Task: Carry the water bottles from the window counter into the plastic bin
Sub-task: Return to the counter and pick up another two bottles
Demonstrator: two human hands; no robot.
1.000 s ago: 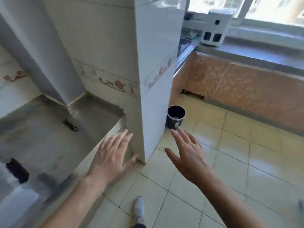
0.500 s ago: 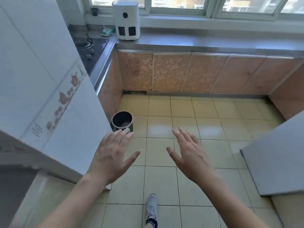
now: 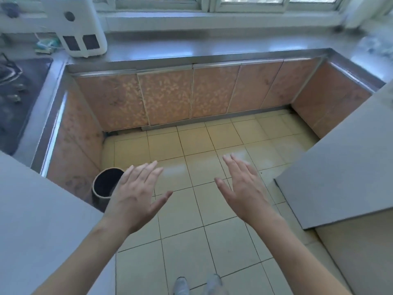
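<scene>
Both empty hands, left hand (image 3: 136, 196) and right hand (image 3: 244, 192), fingers spread flat, hover above the yellow tiled floor (image 3: 191, 209), facing the grey steel window counter (image 3: 191, 51); blurred clear bottles (image 3: 376, 46), apparently, lie at the counter's far right end, nearer the right hand.

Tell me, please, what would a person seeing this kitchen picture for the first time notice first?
First come the two bare hands, the left hand and the right hand, held open and empty above the yellow tiled floor. Next is the white appliance on the window counter at the upper left. A dark round bin stands on the floor beside the left hand.
</scene>
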